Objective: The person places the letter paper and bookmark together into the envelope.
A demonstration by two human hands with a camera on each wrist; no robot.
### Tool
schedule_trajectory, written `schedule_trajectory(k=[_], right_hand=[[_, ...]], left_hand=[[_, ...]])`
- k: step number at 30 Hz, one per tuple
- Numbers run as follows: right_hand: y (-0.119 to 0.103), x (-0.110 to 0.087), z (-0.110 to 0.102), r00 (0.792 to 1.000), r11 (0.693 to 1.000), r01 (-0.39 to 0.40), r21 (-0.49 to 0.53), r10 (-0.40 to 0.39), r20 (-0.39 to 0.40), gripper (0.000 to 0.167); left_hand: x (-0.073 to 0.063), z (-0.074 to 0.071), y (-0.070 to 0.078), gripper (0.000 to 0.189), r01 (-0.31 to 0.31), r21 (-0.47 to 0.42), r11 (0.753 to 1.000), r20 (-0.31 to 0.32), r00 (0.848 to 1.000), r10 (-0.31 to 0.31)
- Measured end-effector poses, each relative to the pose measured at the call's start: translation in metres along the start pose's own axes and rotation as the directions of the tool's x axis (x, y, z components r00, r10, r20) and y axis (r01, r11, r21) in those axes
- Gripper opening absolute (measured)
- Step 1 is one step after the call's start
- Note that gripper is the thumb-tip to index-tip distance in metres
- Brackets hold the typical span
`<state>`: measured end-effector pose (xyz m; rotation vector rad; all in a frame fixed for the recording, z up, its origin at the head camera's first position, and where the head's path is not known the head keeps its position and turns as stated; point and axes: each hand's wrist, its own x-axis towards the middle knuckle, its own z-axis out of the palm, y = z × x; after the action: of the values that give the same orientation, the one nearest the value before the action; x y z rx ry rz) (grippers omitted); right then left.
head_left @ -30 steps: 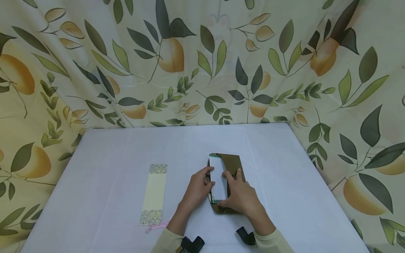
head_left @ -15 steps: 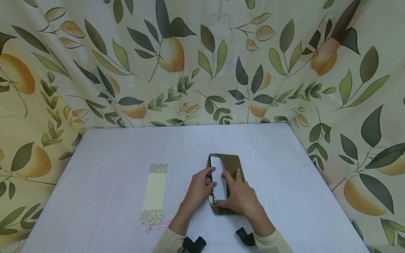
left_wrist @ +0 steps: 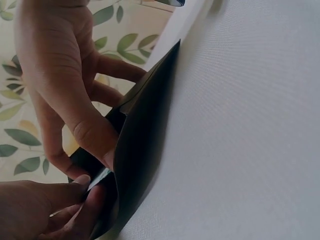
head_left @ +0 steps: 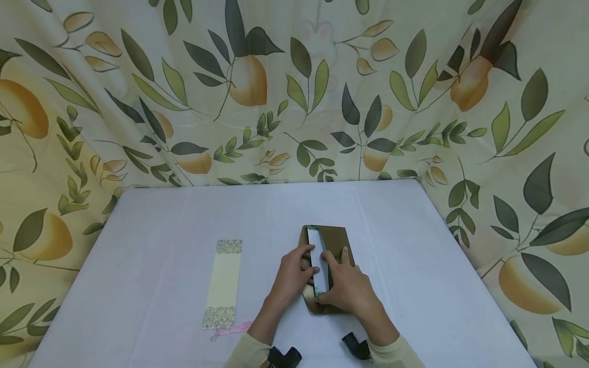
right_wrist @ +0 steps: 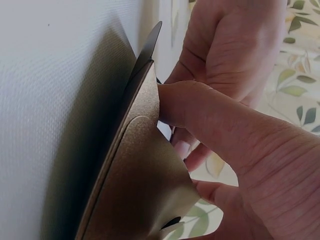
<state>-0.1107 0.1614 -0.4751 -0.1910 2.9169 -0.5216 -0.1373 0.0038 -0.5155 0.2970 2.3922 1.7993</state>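
Observation:
A brown envelope (head_left: 338,237) lies on the table with its opening facing left. Partly inside it is a narrow white card (head_left: 317,258) with green-patterned ends; its right part is hidden under the envelope's front. My left hand (head_left: 290,273) pinches the card's left edge between thumb and fingers, which the left wrist view also shows. My right hand (head_left: 353,286) holds the envelope's mouth apart. In the right wrist view, its thumb (right_wrist: 185,100) reaches in at the edge of the brown paper.
Left of the hands lies a cream bookmark (head_left: 224,281) with lacy patterned ends and a pink tassel (head_left: 232,329). White cloth covers the table (head_left: 161,245). A fruit-and-leaf patterned curtain (head_left: 285,133) hangs behind it.
The white card has slid right, deeper into the envelope, so a narrower strip shows. My left hand has moved slightly right with it; the right hand has stayed nearly still.

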Motion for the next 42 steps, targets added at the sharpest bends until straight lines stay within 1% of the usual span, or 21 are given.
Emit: schedule_trajectory(k=[5, 9, 12, 15, 19, 28, 35, 42], right_hand=[[-0.001, 0.000, 0.002, 1.000, 1.000, 0.005, 0.003, -0.005, -0.004, 0.093], [-0.002, 0.001, 0.002, 1.000, 1.000, 0.009, 0.007, -0.009, -0.014, 0.095], [-0.003, 0.001, 0.002, 1.000, 1.000, 0.011, 0.009, -0.011, -0.011, 0.097], [-0.003, 0.000, 0.002, 1.000, 1.000, 0.008, 0.003, -0.008, -0.001, 0.098], [-0.002, -0.001, -0.002, 1.000, 1.000, 0.004, -0.006, -0.004, 0.010, 0.101], [-0.001, -0.002, -0.005, 1.000, 1.000, 0.008, -0.005, -0.008, 0.011, 0.105], [-0.001, -0.003, -0.005, 1.000, 1.000, 0.011, -0.012, -0.011, 0.010, 0.108], [-0.001, -0.005, -0.006, 1.000, 1.000, 0.018, -0.011, -0.017, 0.011, 0.104]], left_hand=[[-0.001, 0.000, -0.001, 0.053, -0.032, 0.070, 0.997, -0.014, 0.999, 0.033], [-0.001, -0.002, -0.001, 0.053, -0.039, 0.102, 0.994, -0.009, 0.999, 0.040], [-0.001, -0.003, -0.001, 0.053, -0.036, 0.080, 0.996, 0.003, 0.999, 0.036], [-0.001, -0.002, 0.000, 0.052, -0.043, 0.040, 0.998, 0.014, 0.999, 0.042], [0.001, 0.002, 0.001, 0.052, -0.043, 0.003, 0.999, 0.023, 0.999, 0.042], [0.002, 0.010, 0.000, 0.051, -0.024, -0.014, 1.000, 0.036, 0.999, 0.025], [0.004, 0.014, 0.001, 0.051, -0.024, 0.006, 1.000, 0.045, 0.999, 0.023], [0.005, 0.016, 0.002, 0.052, -0.025, 0.041, 0.999, 0.049, 0.999, 0.023]])
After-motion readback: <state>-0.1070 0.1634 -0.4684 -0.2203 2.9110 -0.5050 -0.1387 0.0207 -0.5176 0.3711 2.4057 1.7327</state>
